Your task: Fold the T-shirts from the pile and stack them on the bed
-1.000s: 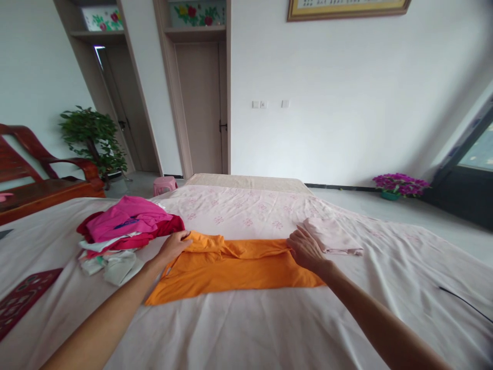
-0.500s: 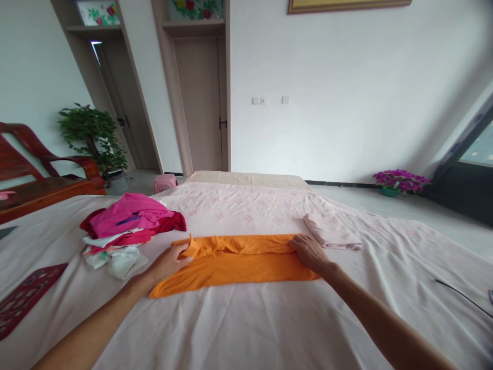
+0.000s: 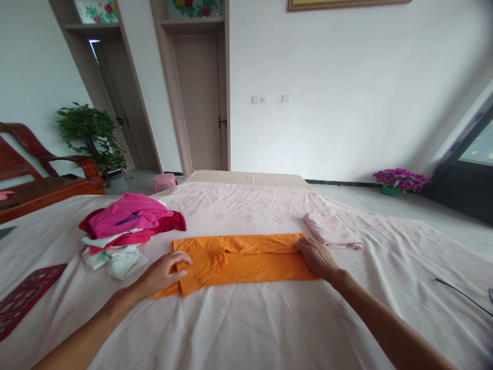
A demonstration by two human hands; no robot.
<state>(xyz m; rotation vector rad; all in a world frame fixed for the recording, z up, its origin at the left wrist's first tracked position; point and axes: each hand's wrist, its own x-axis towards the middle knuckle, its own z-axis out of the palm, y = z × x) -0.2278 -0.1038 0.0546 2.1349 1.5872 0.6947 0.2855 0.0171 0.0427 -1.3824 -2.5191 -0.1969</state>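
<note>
An orange garment lies folded into a long strip across the pale pink bedsheet. My left hand rests on its left end, fingers curled over a folded-in sleeve flap. My right hand lies flat on the garment's right end, fingers stretched out and pressing the cloth down. A folded pale pink cloth sits just beyond my right hand.
A heap of pink, red and white clothes lies at the left of the bed. A dark red patterned mat is near the left edge. A black cable crosses the right side. A wooden bench, a potted plant and a pink stool stand beyond.
My left hand has drawn the sleeve from the garment's top edge down and inward, so it now lies flat over the left end. My right hand stayed pressed on the right end.
</note>
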